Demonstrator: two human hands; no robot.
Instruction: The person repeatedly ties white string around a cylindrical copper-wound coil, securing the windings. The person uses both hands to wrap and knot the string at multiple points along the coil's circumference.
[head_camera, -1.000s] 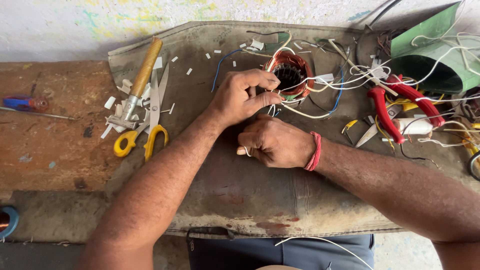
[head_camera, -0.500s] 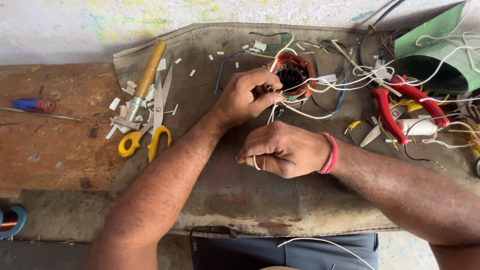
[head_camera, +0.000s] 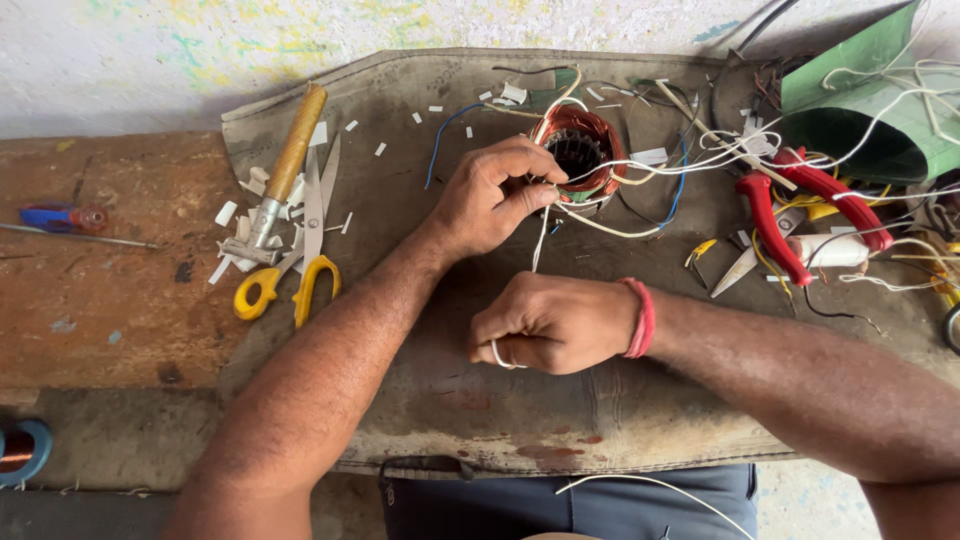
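Note:
A small motor stator (head_camera: 583, 150) with copper windings lies on a dark leather mat (head_camera: 420, 250). My left hand (head_camera: 490, 195) pinches the stator's near edge, where white threads and wires come out. A white thread (head_camera: 541, 235) runs from there down to my right hand (head_camera: 550, 322), which is closed around it, with a loop of thread showing under the fingers. A red band sits on my right wrist.
Yellow-handled scissors (head_camera: 300, 255) and a wooden-handled tool (head_camera: 285, 170) lie at the mat's left. Red-handled pliers (head_camera: 785, 205), tangled wires and a green sheet (head_camera: 870, 100) sit at the right. A blue screwdriver (head_camera: 60, 220) rests on the wooden bench. White sleeve scraps are scattered about.
My right hand has pulled down and toward me, drawing the white thread out from the stator. My left hand stays at the stator.

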